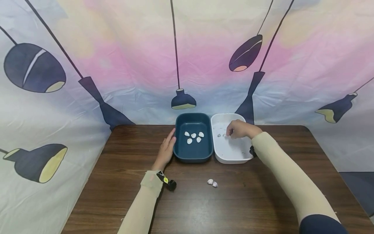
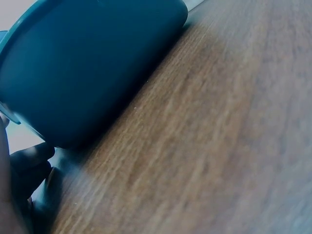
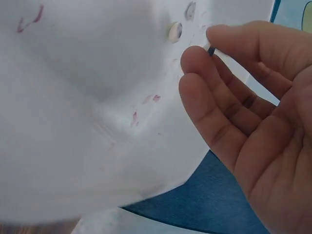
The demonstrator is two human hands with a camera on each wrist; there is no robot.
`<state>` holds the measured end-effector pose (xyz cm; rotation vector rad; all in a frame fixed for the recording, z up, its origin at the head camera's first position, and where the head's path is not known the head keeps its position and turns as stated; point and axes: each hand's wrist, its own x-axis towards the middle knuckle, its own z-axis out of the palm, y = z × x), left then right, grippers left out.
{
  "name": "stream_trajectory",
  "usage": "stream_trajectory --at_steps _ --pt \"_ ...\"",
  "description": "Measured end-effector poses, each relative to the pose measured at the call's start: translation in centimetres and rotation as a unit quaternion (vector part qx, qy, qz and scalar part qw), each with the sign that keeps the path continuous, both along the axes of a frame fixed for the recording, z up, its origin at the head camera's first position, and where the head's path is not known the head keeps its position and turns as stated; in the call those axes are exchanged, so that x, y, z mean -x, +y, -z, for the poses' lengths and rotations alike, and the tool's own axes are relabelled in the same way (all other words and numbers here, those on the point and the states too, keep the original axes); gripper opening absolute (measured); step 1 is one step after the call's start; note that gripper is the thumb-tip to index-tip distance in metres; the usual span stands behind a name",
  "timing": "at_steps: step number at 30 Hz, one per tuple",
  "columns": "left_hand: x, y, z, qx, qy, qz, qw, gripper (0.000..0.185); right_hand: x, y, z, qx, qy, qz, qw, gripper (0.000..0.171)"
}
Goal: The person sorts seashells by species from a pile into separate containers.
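My left hand (image 1: 166, 150) rests with extended fingers against the left side of a teal dish (image 1: 193, 156), which holds several peeled white garlic cloves (image 1: 189, 141). In the left wrist view the dish's outer wall (image 2: 87, 73) fills the upper left, the fingers at its edge. My right hand (image 1: 241, 129) is over the white dish (image 1: 232, 156), thumb and index fingertips close together. A tiny dark spot shows between those fingertips; I cannot tell whether they hold anything. Just beyond them in the right wrist view lie small whitish pieces (image 3: 175, 32) and reddish skin flecks (image 3: 156, 98).
Two garlic cloves with purplish skin (image 1: 212, 183) lie on the brown wooden table (image 1: 187, 208) in front of the dishes. The two dishes stand side by side at the table's back edge. Behind them hangs a cloth (image 1: 140, 65) printed with lamps.
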<state>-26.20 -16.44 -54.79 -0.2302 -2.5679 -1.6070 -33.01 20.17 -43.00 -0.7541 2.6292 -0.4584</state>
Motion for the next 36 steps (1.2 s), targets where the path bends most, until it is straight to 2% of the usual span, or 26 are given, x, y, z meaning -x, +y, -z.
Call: stream_trajectory --at_steps 9,16,22,26,32,36 --pt "0.0 0.2 -0.1 -0.001 0.001 0.001 1.0000 0.054 1.0 -0.2 1.0 -0.034 -0.047 0.048 0.997 0.030" --pt "0.0 0.3 -0.1 -0.003 -0.007 0.001 1.0000 0.055 1.2 -0.1 1.6 -0.047 -0.078 0.079 0.993 0.044" --pt "0.1 0.3 -0.3 -0.001 -0.002 0.001 1.0000 0.054 1.1 -0.1 1.3 -0.050 -0.083 0.065 0.993 0.054" --pt "0.1 0.2 -0.2 -0.001 0.001 0.000 1.0000 0.054 0.7 -0.3 0.5 -0.047 -0.073 0.054 0.995 0.055" --pt "-0.1 0.1 -0.2 -0.001 -0.004 -0.004 1.0000 0.054 -0.7 -0.8 -0.8 -0.040 -0.034 0.030 0.998 0.045" --pt "-0.1 0.0 -0.2 0.000 -0.005 -0.002 1.0000 0.054 -1.8 -1.1 -1.4 -0.023 -0.022 0.015 0.999 0.038"
